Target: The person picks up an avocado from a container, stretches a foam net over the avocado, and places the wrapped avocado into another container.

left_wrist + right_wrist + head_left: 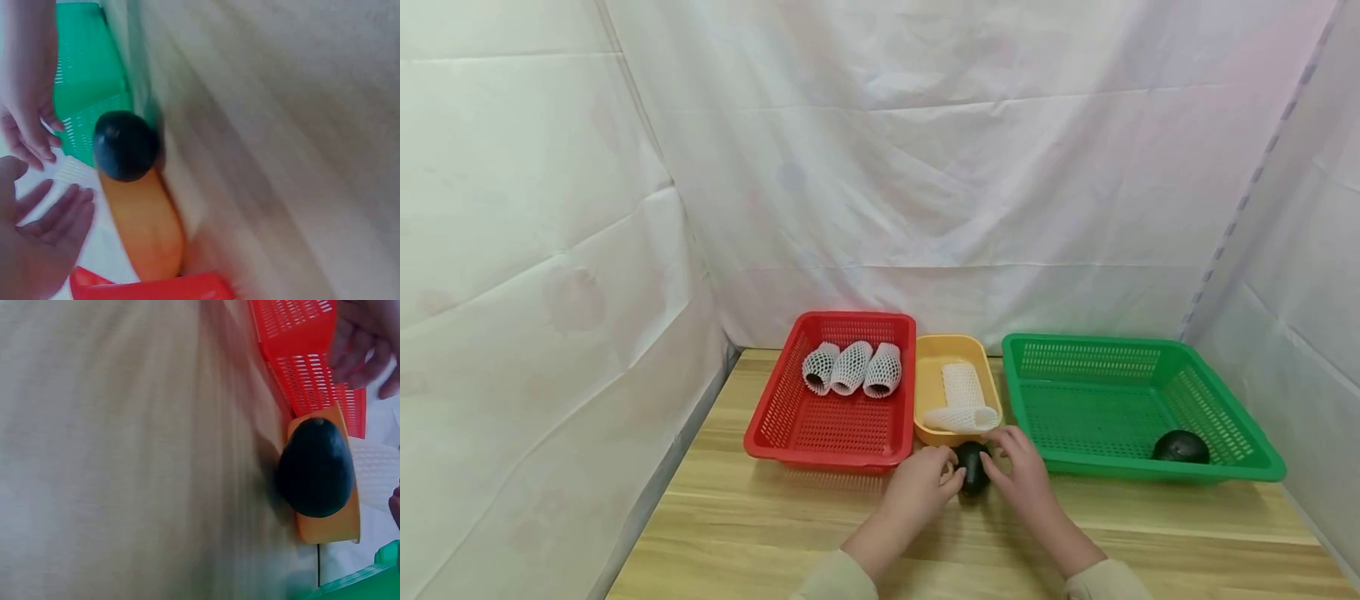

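A dark avocado (973, 468) stands on the wooden table in front of the yellow tray (934, 352). My left hand (922, 486) is at its left side, and my right hand (1024, 477) is at its right. In the left wrist view, the left hand (47, 240) has loosely spread fingers, apart from the avocado (126, 145). The right hand (28, 106) hangs relaxed there too, holding nothing. The right wrist view shows the avocado (317, 467) ungripped, its narrower end up. Inside the yellow tray lie two white foam net sleeves (964, 385), one across the front.
At the left, a red basket (831, 458) holds three dark fruits in white foam nets (852, 367). A green basket (1105, 460) at the right contains one bare avocado (1182, 447). White cloth (940, 167) hangs behind and at both sides of the table (760, 542).
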The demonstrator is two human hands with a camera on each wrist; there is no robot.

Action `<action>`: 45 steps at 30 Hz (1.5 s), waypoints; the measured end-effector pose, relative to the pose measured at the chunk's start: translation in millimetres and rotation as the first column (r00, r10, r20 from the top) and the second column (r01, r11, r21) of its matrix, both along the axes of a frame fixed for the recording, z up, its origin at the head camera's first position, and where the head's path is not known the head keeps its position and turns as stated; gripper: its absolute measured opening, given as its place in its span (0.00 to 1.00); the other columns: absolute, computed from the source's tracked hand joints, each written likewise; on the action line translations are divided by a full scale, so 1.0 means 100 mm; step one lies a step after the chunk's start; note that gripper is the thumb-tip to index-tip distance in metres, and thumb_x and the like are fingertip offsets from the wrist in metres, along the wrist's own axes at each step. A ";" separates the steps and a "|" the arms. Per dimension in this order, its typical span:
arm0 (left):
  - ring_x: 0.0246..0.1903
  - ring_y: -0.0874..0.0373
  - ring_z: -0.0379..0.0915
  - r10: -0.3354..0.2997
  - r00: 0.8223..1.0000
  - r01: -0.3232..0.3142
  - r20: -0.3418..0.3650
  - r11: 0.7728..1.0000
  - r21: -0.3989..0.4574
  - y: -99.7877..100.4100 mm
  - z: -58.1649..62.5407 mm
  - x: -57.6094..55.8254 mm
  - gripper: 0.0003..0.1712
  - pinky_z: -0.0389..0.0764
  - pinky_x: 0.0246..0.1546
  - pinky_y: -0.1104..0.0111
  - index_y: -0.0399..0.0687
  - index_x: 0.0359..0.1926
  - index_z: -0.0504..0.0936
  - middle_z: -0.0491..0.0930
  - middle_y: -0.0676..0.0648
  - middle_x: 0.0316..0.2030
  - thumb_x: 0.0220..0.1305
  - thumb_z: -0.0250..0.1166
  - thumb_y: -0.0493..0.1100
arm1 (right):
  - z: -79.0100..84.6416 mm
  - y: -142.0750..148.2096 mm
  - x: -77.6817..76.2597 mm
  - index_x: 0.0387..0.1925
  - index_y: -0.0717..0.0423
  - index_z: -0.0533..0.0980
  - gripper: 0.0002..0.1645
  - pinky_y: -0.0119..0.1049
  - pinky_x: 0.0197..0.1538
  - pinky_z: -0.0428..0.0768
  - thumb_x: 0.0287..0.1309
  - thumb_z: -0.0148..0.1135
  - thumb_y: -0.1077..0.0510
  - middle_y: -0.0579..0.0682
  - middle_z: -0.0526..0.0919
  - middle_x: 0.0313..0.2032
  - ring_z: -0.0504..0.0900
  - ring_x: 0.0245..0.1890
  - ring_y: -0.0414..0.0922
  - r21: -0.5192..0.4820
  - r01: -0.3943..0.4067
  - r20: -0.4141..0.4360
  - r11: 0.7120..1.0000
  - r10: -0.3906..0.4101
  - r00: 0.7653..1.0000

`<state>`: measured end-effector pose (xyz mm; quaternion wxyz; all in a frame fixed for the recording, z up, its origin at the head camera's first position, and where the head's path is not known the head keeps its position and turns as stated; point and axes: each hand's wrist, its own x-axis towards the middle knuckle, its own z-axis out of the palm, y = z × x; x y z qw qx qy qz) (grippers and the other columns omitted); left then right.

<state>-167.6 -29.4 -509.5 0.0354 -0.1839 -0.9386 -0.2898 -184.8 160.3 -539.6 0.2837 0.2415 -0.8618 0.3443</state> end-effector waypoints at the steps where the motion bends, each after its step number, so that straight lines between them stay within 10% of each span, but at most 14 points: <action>1: 0.33 0.63 0.76 -0.025 0.998 0.024 -0.062 1.000 -0.014 0.00 0.04 -0.01 0.10 0.78 0.34 0.69 0.50 0.39 0.83 0.81 0.54 0.33 0.65 0.64 0.50 | 0.02 -0.01 -0.01 0.41 0.62 0.80 0.21 0.42 0.35 0.81 0.41 0.75 0.73 0.54 0.78 0.41 0.78 0.39 0.50 0.014 0.011 0.003 1.000 -0.011 1.000; 6: 0.36 0.61 0.78 -0.121 0.928 0.102 -0.353 0.992 -0.072 -0.10 0.17 -0.12 0.06 0.78 0.39 0.71 0.50 0.39 0.83 0.81 0.53 0.36 0.63 0.67 0.45 | 0.08 -0.04 -0.07 0.39 0.63 0.80 0.21 0.49 0.43 0.79 0.39 0.76 0.73 0.58 0.79 0.44 0.78 0.45 0.54 0.076 0.032 0.016 0.997 -0.033 0.999; 10: 0.37 0.60 0.76 -0.154 0.895 0.106 -0.418 0.985 -0.137 -0.19 0.12 -0.26 0.06 0.78 0.42 0.72 0.50 0.39 0.83 0.81 0.53 0.36 0.61 0.68 0.44 | 0.11 -0.08 -0.09 0.38 0.63 0.80 0.21 0.52 0.44 0.78 0.38 0.76 0.73 0.60 0.79 0.44 0.77 0.46 0.57 0.089 0.029 0.020 0.996 -0.031 0.999; 19: 0.42 0.59 0.75 -0.155 0.937 0.090 -0.313 0.973 -0.212 -0.24 -0.03 -0.37 0.08 0.77 0.47 0.70 0.49 0.42 0.83 0.80 0.53 0.39 0.65 0.64 0.46 | 0.11 -0.12 -0.10 0.42 0.61 0.81 0.19 0.54 0.53 0.74 0.45 0.75 0.65 0.56 0.79 0.45 0.74 0.51 0.57 0.234 0.036 0.125 0.972 -0.067 0.990; 25: 0.50 0.56 0.74 -0.104 0.966 0.057 -0.236 0.979 -0.198 -0.22 -0.05 -0.38 0.20 0.75 0.54 0.66 0.47 0.56 0.77 0.78 0.48 0.49 0.67 0.63 0.50 | 0.16 -0.10 -0.08 0.44 0.61 0.82 0.21 0.51 0.48 0.78 0.44 0.74 0.71 0.54 0.81 0.44 0.77 0.48 0.55 0.149 0.084 0.113 0.985 -0.102 0.988; 33: 0.64 0.51 0.62 -0.090 0.952 0.035 -0.292 0.981 -0.190 -0.22 -0.05 -0.36 0.40 0.68 0.62 0.61 0.47 0.67 0.65 0.64 0.45 0.66 0.59 0.69 0.57 | 0.27 -0.06 -0.02 0.43 0.62 0.82 0.27 0.21 0.49 0.74 0.37 0.72 0.80 0.54 0.81 0.44 0.81 0.45 0.51 -0.074 0.074 -0.088 0.995 -0.081 0.993; 45: 0.67 0.50 0.56 -0.102 0.943 0.054 -0.318 0.986 -0.157 -0.22 -0.09 -0.36 0.54 0.64 0.64 0.60 0.47 0.70 0.59 0.58 0.44 0.69 0.48 0.77 0.58 | 0.43 -0.14 0.14 0.47 0.58 0.80 0.23 0.21 0.39 0.75 0.50 0.66 0.78 0.47 0.80 0.45 0.76 0.36 0.39 -0.265 0.021 0.103 0.964 0.007 0.995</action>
